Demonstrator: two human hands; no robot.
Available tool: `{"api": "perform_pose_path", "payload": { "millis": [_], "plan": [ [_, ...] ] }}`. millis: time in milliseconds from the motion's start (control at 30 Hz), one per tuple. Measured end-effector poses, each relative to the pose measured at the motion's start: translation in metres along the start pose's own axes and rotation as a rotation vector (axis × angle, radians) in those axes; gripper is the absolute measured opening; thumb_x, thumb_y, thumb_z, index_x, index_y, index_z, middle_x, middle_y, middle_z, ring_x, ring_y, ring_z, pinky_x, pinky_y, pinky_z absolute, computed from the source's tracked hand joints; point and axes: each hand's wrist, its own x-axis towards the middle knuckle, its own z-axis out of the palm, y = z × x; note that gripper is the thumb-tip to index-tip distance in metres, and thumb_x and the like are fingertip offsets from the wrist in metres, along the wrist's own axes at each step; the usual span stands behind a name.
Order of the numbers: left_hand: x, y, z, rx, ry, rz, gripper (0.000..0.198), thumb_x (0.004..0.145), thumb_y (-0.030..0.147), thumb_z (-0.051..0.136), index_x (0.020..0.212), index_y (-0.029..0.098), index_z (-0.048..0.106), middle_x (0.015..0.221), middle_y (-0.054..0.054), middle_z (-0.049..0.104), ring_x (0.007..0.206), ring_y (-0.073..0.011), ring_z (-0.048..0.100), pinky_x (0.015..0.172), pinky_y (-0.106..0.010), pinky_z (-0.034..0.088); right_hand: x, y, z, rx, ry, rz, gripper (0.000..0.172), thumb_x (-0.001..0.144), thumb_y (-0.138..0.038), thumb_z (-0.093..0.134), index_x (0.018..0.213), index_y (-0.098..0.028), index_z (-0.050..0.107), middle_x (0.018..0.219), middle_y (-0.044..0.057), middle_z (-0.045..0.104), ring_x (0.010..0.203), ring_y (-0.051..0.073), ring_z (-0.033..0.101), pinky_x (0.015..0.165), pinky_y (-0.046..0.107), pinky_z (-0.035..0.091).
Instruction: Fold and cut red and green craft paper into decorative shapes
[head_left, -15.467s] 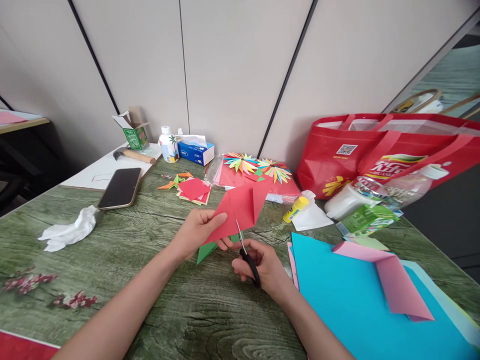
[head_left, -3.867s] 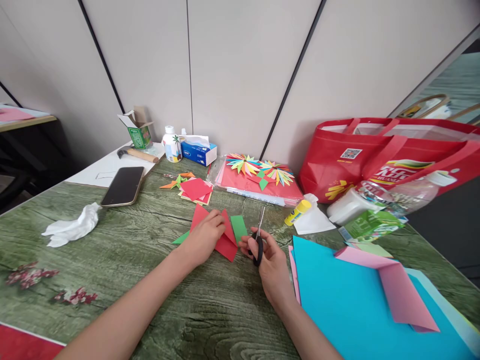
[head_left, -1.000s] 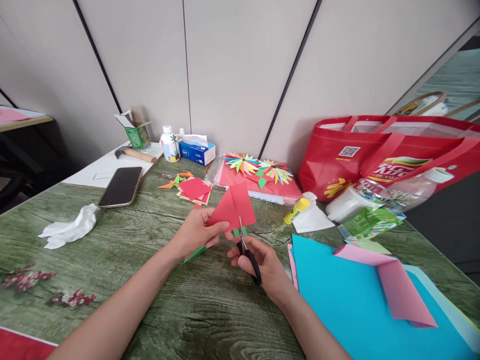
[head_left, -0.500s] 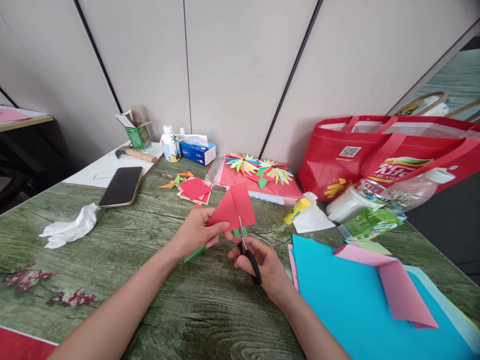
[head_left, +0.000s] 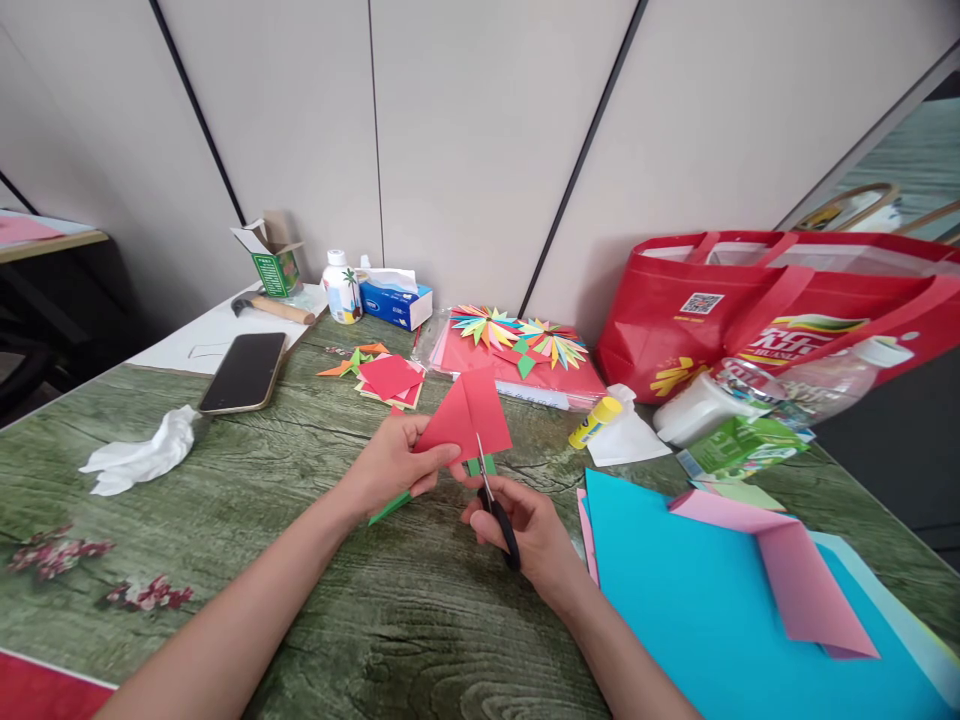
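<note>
Left grip (head_left: 388, 468) pinches red paper (head_left: 461, 415), thumb on top, above mid-worktop (head_left: 390, 610); right grip (head_left: 529, 525) curls round scissors (head_left: 504, 532), blades (head_left: 484, 468) at the paper's five-o'clock edge. Toward two o'clock, on a red bag (head_left: 652, 340), I see a QR code (head_left: 701, 304) and blurred lettering (head_left: 799, 338).

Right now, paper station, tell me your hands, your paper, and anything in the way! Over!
Left hand: gripping red paper. Right hand: holding scissors, blades at paper's lower edge. Green paper underneath, partly hidden.
</note>
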Motion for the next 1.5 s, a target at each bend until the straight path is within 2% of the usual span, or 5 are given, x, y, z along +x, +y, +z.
{"api": "perform_pose_path", "payload": {
  "millis": [300,633,1200,1367,1500],
  "plan": [
    [-0.001,-0.001,-0.001,-0.006,-0.013,0.001,0.018,0.074,0.027,0.059,0.065,0.012,0.057,0.048,0.003,0.056,0.031,-0.0010,0.033,0.033,-0.015,0.021,0.000,0.004,0.002,0.009,0.038,0.021,0.033,0.058,-0.039,0.072,0.082,-0.019,0.064,0.053,-0.004,0.052,0.043,0.008,0.039,0.043,0.022,0.036],
    [0.000,-0.004,-0.001,-0.041,-0.023,-0.020,0.019,0.074,0.028,0.060,0.066,0.012,0.056,0.062,-0.002,0.064,0.031,0.0000,0.033,0.033,-0.015,0.021,0.000,0.013,-0.003,0.002,0.005,0.040,0.029,0.063,-0.035,0.069,0.086,-0.019,0.063,0.054,-0.005,0.051,0.042,0.007,0.039,0.042,0.021,0.035],
    [0.000,-0.007,-0.004,-0.080,-0.081,-0.030,0.022,0.077,0.031,0.058,0.068,0.011,0.056,0.064,-0.003,0.067,0.030,-0.0002,0.039,0.029,-0.013,0.021,0.001,0.008,0.001,0.015,0.051,0.082,0.034,0.058,-0.038,0.071,0.081,-0.015,0.062,0.047,-0.004,0.051,0.035,0.005,0.037,0.036,0.020,0.030],
    [0.001,-0.008,-0.008,-0.148,-0.103,-0.090,0.038,0.081,0.044,0.048,0.071,0.009,0.060,0.071,-0.010,0.069,0.043,-0.0121,0.060,0.035,-0.020,0.044,0.002,0.012,-0.002,0.004,0.027,0.069,0.033,0.061,-0.038,0.070,0.083,-0.014,0.062,0.048,-0.004,0.051,0.035,0.005,0.037,0.036,0.019,0.030],
    [0.001,-0.007,-0.011,-0.113,-0.099,-0.083,0.037,0.080,0.042,0.052,0.072,0.008,0.063,0.065,-0.009,0.068,0.052,-0.0142,0.064,0.049,-0.023,0.052,0.001,0.014,-0.002,-0.025,0.009,0.057,0.031,0.064,-0.036,0.068,0.085,-0.014,0.062,0.049,-0.004,0.052,0.035,0.005,0.038,0.037,0.019,0.031]
  ]
}}
